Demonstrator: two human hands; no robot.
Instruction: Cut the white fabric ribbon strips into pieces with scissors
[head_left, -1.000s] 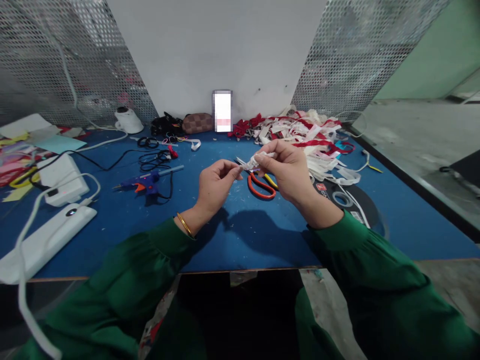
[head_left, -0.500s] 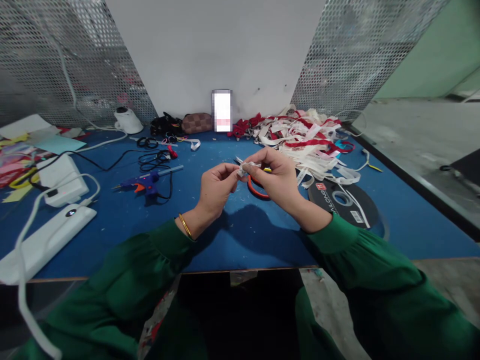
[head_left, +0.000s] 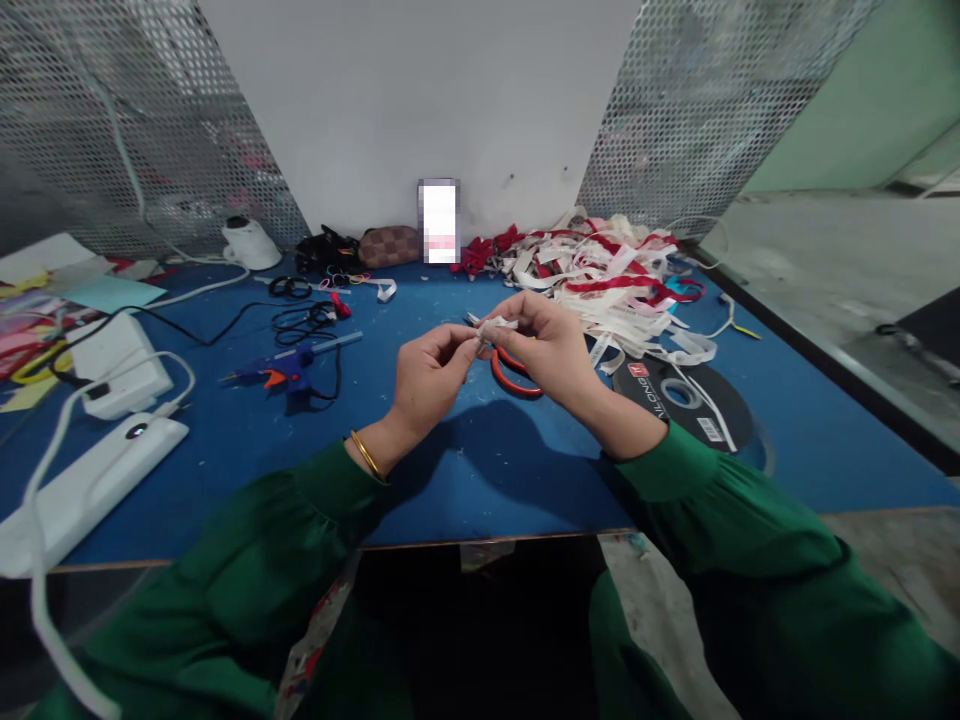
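A small gathered piece of white ribbon [head_left: 495, 327] is pinched between my two hands above the middle of the blue table [head_left: 465, 480]. My left hand [head_left: 433, 375] grips its left end with thumb and fingertips. From the right, my right hand [head_left: 546, 345] has its fingers closed on the same ribbon and covers part of it. Red-orange handled scissors [head_left: 511, 378] lie on the table just beneath the hands, partly hidden by my right hand.
A blue glue gun [head_left: 289, 372] lies at left, near a white power bank [head_left: 97, 490]. At back right is a heap of white and red ribbons [head_left: 600, 270], with a black spool [head_left: 690, 400] before it. A phone [head_left: 439, 222] stands against the back panel.
The view has shifted slightly. The fingers of both hands have moved a little on the white ribbon, and more of it shows above the fingertips.
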